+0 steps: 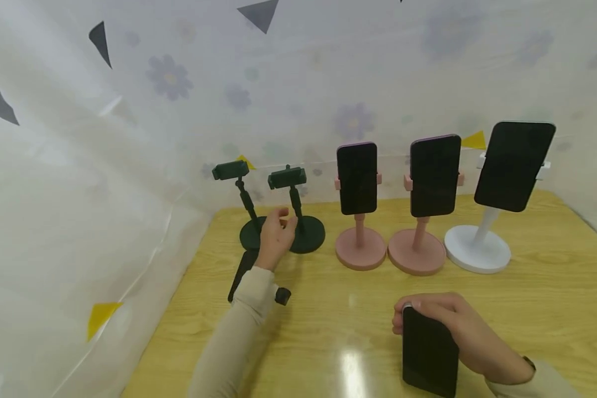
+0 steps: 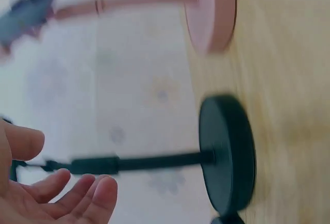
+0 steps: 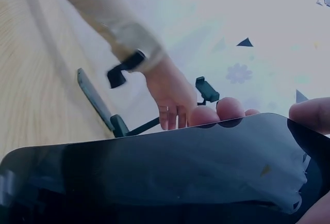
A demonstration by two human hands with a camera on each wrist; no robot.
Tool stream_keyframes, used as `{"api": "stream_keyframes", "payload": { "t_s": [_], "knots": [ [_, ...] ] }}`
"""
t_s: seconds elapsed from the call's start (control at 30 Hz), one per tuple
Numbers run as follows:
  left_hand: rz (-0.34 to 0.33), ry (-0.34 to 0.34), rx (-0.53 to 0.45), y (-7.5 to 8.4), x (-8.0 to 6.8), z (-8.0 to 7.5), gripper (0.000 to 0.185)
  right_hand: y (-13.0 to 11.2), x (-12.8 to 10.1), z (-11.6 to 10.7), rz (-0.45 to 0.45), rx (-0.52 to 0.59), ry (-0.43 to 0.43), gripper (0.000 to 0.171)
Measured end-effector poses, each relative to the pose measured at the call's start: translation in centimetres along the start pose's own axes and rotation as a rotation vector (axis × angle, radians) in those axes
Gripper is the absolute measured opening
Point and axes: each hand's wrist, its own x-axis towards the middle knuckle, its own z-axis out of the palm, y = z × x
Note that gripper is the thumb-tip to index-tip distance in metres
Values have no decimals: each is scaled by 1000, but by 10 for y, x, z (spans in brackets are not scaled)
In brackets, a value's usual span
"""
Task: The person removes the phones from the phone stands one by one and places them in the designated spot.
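My left hand (image 1: 277, 235) reaches to the second dark green phone stand (image 1: 305, 235), its fingers loosely bent beside the stem. In the left wrist view a gap shows between thumb and fingers, and the green stem (image 2: 154, 161) runs just past the fingertips. That stand's clamp (image 1: 287, 177) holds no phone. Near the front of the table my right hand (image 1: 460, 326) grips a black phone (image 1: 429, 354) by its upper end, screen facing me. Close up in the right wrist view, the phone's glossy screen (image 3: 154, 177) hides much of the hand.
Another green stand (image 1: 251, 236) stands at far left, a dark phone (image 1: 241, 276) lying before it, partly behind the left forearm. To the right, two pink stands (image 1: 360, 251) and a white stand (image 1: 477, 251) each carry a phone. A patterned curtain (image 1: 298, 83) hangs behind.
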Motion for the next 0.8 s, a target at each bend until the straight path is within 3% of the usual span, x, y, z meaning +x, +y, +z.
{"api": "stream_keyframes", "payload": {
  "t_s": [0.13, 0.43, 0.63, 0.8],
  "knots": [
    [108, -74, 4, 13, -38, 3, 31, -5, 1, 4, -29, 28, -20, 40],
    [318, -451, 56, 57, -120, 11, 24, -13, 2, 15, -81, 57, -10, 44],
    [328, -644, 29, 65, -158, 21, 29, -21, 8, 21, -119, 138, -15, 44],
    [311, -683, 14, 65, -176, 28, 33, -27, 12, 28, -132, 182, -9, 43]
  ]
}}
